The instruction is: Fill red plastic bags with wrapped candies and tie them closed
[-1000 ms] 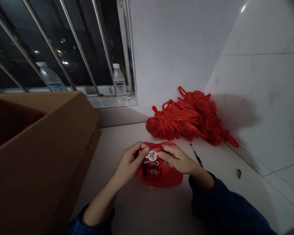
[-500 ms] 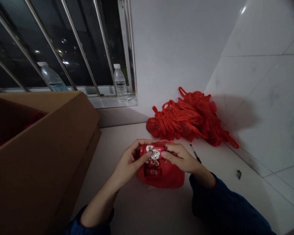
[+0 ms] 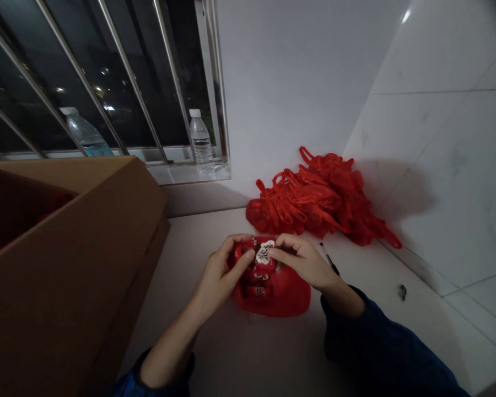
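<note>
A small red plastic bag point(image 3: 279, 295) lies on the white counter point(image 3: 273, 358) in front of me, with red packets showing inside it. My left hand point(image 3: 221, 273) pinches the bag's top edge on the left. My right hand point(image 3: 300, 262) pinches it on the right, by a white patch with red print point(image 3: 263, 253) held between both hands. Both wrists come out of dark blue sleeves.
A heap of red plastic bags point(image 3: 318, 198) lies against the wall behind. A big open cardboard box point(image 3: 74, 248) stands at the left. Two water bottles point(image 3: 200, 140) point(image 3: 85, 135) stand on the barred window's sill. A black pen point(image 3: 328, 259) and a small dark bit point(image 3: 402, 291) lie at the right.
Both hands have drawn the bag's top edge together and slightly upward; the white printed patch has shifted up and right between the fingers.
</note>
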The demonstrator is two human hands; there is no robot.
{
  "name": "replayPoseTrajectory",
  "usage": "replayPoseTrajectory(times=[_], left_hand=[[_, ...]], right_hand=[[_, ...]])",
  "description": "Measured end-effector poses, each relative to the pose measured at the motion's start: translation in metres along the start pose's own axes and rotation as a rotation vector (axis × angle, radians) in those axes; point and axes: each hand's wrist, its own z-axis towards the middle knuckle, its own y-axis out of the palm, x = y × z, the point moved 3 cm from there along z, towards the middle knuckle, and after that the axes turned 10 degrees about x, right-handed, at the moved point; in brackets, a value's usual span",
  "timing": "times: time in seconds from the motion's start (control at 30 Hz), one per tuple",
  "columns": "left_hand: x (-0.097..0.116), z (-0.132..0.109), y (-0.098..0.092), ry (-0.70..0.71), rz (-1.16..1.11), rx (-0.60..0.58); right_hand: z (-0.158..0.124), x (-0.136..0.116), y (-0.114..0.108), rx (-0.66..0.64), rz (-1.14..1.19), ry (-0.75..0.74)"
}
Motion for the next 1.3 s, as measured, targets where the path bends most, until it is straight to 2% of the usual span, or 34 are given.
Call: replayPoseTrajectory(times=[0.07, 0.17, 0.27, 0.43, 0.57, 0.7, 0.97, 1.07, 1.2, 1.3], left_hand=[[0.0, 0.0, 0.003, -0.016, -0.017, -0.082], [0.001, -0.002, 0.006, -0.035, -0.036, -0.166], [0.002, -0.003, 0.005, 0.019, 0.011, -0.197], [0.0, -0.005, 0.006, 0.064, 0.098, -0.299], [-0.003, -0.003, 0.006, 0.05, 0.067, -0.252], [-0.005, -0.002, 0.005, 0.059, 0.056, -0.18], [0.003, -0.002, 0.001, 0.105, 0.089, -0.145], [0.006, -0.002, -0.003, 0.089, 0.182, -0.116], [0.011, -0.001, -0.012, 0.0, 0.293, -0.087], [0.014, -0.002, -0.015, -0.038, 0.34, -0.103]], right_hand=[[0.0, -0.002, 0.0, 0.035, 0.106, 0.053], [-0.002, -0.004, -0.001, -0.016, 0.146, 0.09], [-0.002, -0.005, -0.003, -0.045, 0.08, 0.073], [-0.002, -0.009, -0.004, 0.024, -0.053, -0.014], [-0.004, -0.012, -0.005, 0.058, -0.054, -0.016], [-0.006, -0.013, -0.005, 0.019, -0.031, 0.042], [-0.006, -0.014, -0.004, -0.014, -0.045, 0.054], [-0.004, -0.01, -0.01, 0.0, -0.192, 0.001], [0.0, 0.0, -0.016, 0.017, -0.561, -0.092], [0.001, 0.007, -0.017, 0.032, -0.824, -0.092]])
